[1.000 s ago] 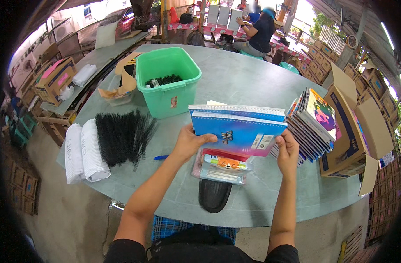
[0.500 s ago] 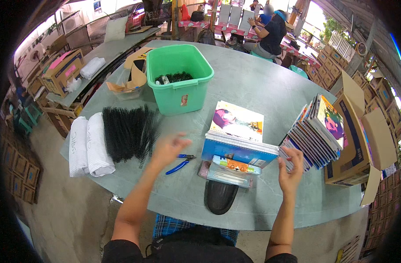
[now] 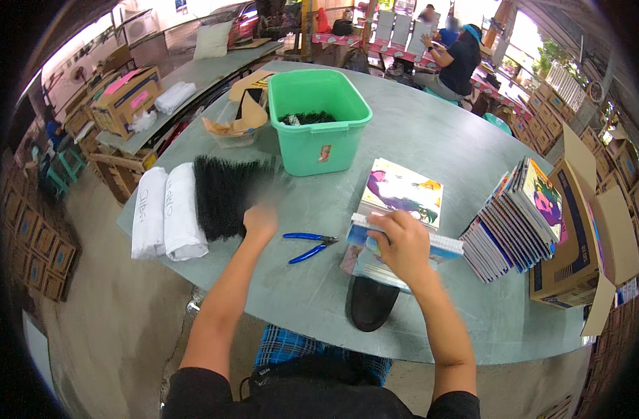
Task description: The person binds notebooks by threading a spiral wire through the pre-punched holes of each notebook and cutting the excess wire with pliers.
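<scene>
My left hand (image 3: 262, 218) reaches to the right edge of a pile of black spiral binding coils (image 3: 225, 195); its fingers are smeared by motion. My right hand (image 3: 405, 244) is closed over the top left edge of an upright stack of blue notebooks (image 3: 441, 246), thumb and fingers bent around it. The hand hides part of the stack. Right behind lies a notebook with a colourful picture cover (image 3: 397, 192). Blue-handled cutting pliers (image 3: 309, 244) rest with handles spread between my hands. A black rounded object (image 3: 372, 304) sticks out under the stack toward me.
A green bin (image 3: 319, 150) with black coils inside stands at the back. Two white wrapped rolls (image 3: 149, 216) lie left of the coils. At right are a leaning pile of spiral notebooks (image 3: 508, 227) and an open carton (image 3: 567, 237). A person (image 3: 459, 66) sits farther off.
My left hand has moved left and away from me to the coils. My right hand has come from the stack's right end to its left top edge. The view has shifted slightly.
</scene>
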Available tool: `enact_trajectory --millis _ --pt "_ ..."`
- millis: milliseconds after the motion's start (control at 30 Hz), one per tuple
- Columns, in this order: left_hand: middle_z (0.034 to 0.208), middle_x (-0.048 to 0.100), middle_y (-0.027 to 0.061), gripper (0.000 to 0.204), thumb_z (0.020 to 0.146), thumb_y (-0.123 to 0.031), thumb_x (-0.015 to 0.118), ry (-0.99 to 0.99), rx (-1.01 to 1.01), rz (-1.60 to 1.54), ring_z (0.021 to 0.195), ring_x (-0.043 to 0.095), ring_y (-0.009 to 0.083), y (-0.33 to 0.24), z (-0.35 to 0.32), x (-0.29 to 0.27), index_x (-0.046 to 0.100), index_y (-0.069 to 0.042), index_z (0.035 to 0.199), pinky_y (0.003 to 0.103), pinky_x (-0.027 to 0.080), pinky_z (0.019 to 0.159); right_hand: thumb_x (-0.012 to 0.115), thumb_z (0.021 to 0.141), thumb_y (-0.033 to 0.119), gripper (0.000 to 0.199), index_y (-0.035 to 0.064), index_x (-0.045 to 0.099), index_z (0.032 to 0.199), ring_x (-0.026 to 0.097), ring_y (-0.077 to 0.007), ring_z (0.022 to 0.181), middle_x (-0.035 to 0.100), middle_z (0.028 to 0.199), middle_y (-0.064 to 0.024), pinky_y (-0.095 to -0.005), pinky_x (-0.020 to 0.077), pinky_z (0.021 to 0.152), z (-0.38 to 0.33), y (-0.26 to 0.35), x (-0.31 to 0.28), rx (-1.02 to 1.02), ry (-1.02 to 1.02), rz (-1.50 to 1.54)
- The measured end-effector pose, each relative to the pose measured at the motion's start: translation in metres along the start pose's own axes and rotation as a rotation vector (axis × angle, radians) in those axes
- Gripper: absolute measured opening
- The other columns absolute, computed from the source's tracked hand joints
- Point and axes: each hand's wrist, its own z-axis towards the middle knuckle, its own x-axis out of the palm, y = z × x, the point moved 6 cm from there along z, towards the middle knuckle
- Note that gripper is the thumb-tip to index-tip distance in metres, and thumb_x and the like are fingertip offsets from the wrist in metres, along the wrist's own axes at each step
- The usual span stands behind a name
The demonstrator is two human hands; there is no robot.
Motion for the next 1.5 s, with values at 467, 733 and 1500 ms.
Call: enact_trajectory --millis 467,733,1500 --pt "0.077 0.062 0.0096 0.017 0.086 -0.018 0.061 -0.375 -0.065 -0.8 0.066 0.059 0.0158 -0.011 -0.01 -0.124 0.064 -0.005 0.094 0.03 0.047 0.063 0.069 0.069 0.022 0.028 0.0058 0.059 0.089 0.058 -0.0227 0.077 0.06 0.083 -0.0065 -0.0339 0.0422 0.062 0.002 0.011 0.014 0.016 0.032 -0.264" --pt "0.093 0.059 0.0122 0.026 0.082 -0.003 0.059 -0.292 0.415 -0.752 0.085 0.058 0.0203 -0.109 -0.039 -0.194 0.059 -0.002 0.109 0.029 0.045 0.077 0.073 0.068 0.034 0.031 0.0076 0.058 0.076 0.06 -0.0242 0.065 0.06 0.068 -0.0063 -0.0359 0.0443 0.059 0.023 -0.001 0.022 0.13 0.015 -0.274" --pt "0.081 0.063 0.014 0.017 0.081 -0.013 0.065 0.032 0.357 -0.856 0.068 0.061 0.0292 -0.149 -0.051 -0.123 0.063 0.0 0.092 0.034 0.048 0.061 0.066 0.073 0.01 0.017 0.0101 0.066 0.089 0.062 -0.0276 0.082 0.065 0.085 -0.0079 -0.0376 0.0478 0.07 0.023 0.004 0.014 0.182 0.021 0.061"
